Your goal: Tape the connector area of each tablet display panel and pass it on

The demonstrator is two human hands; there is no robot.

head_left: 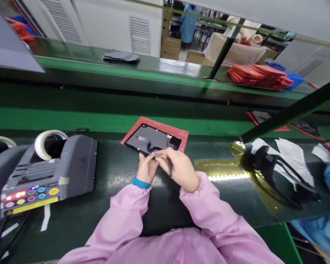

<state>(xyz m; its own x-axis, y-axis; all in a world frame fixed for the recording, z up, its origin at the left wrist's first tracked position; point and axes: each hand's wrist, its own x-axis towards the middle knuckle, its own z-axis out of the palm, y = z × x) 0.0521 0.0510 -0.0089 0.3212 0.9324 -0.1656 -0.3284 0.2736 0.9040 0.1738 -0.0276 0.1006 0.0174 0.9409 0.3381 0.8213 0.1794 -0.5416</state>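
A flat dark tablet-like panel (154,138) lies on a red padded sleeve (178,132), with a black ribbon cable and small pale labels on its surface. At its near edge are both hands. My left hand (147,168), with a blue band on the wrist, has its fingers pinched together by the panel's corner; whatever is in them is too small to make out. My right hand (178,165) is closed, fingertips meeting the left ones. A dark slim tool (169,167) shows beneath its palm, its tip hidden.
A grey tape dispenser (79,165) with a white tape roll (40,145) stands at left. Yellow transparent film (222,168), papers (294,157) and a black strap-like item (277,168) lie right. A green post (291,110) slants across. Red sleeves (258,76) lie on the shelf; blue-sleeved person at right.
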